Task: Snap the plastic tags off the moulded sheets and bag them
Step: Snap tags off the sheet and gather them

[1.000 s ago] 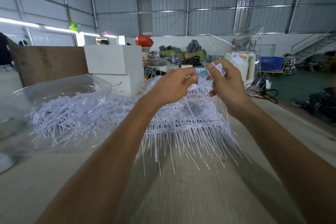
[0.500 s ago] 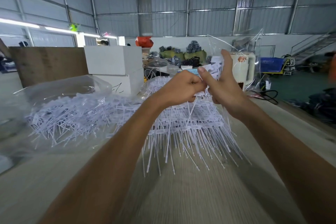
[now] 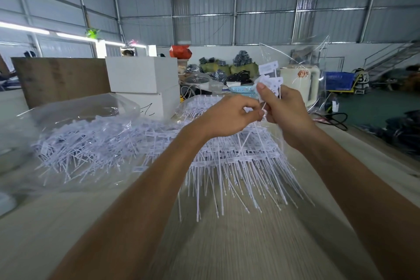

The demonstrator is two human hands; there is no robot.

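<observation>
White plastic tags (image 3: 269, 80) are bunched in the right hand (image 3: 285, 111), fingers curled round their stems, upper centre-right. The left hand (image 3: 229, 118) pinches one stem, likely adding it. Moulded sheets (image 3: 238, 157) lie beneath on the bench (image 3: 227, 245), handy.

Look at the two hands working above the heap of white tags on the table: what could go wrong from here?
1. The right hand grips a fanned bunch of tags; one may slip out.
2. The left hand pinches a thin stem; it could snap in the wrong place.
3. Dropped tags would probably vanish into the heap below.
</observation>
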